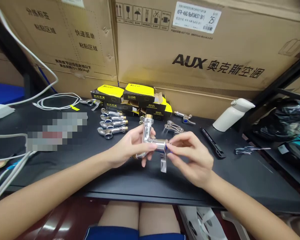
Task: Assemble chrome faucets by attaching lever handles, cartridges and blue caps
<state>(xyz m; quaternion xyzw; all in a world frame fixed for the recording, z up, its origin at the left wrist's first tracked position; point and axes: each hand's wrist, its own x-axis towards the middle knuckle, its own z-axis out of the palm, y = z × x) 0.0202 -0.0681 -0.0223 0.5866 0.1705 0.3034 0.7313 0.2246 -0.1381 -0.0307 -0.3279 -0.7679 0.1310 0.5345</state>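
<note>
My left hand (133, 145) is closed round a chrome tap (155, 144) with a brass-coloured threaded end pointing up. A flat lever handle (163, 162) hangs down from the tap's right end. My right hand (191, 160) pinches at that same end, thumb and fingertips at the handle's hub, where a bit of blue shows. Its fingertips partly cover the hub, so whether a small separate piece is between them is hidden. Behind the hands, several chrome tap bodies (113, 124) lie in a row. Loose lever handles (173, 127) lie just beyond my right hand.
Yellow and black boxes (140, 91) are stacked at the back, before large cartons (215, 50). Another tap (184, 117) lies right of them. A white bottle (233, 115) and a black pen-like tool (212, 142) are on the right. White cables (57, 101) lie left on the black table (90, 180).
</note>
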